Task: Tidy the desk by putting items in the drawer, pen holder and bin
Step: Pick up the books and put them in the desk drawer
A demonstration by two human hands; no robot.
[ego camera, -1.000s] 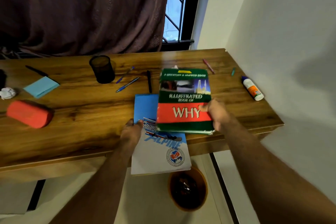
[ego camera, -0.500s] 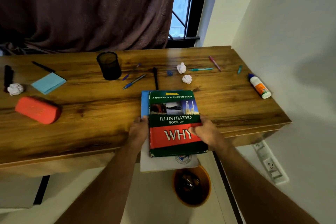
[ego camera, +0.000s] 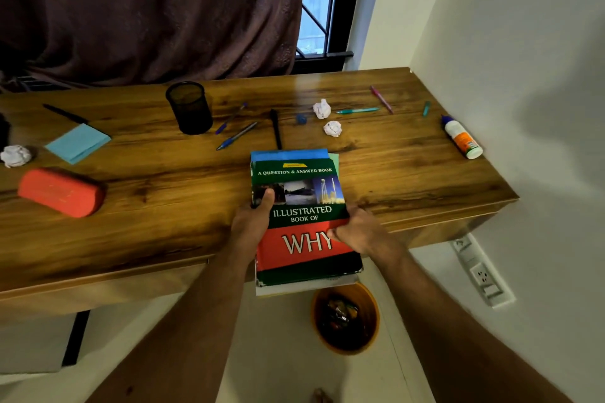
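While both hands clamp the book stack [ego camera: 302,216], it overhangs the bench [ego camera: 409,173] edge.
Left fingers [ego camera: 266,201] and right fingers [ego camera: 339,232] grip its sides; stiff, probably heavy, loose layers may slide: support underneath.

You face wooden bench [ego camera: 409,170], grain dark-streaked, glare patch near far edge. Right end of bench sits against white wall [ego camera: 523,42]. Behind bench: dark brown curtain [ego camera: 147,10] covers most of window [ego camera: 316,0]; uncovered strip at right shows black frame, diagonal grille, pale daylight. White socket strip [ego camera: 481,271] mounted low on right wall, below bench corner. Pale floor [ego camera: 278,353] under you. Your shadow falls soft on right wall.
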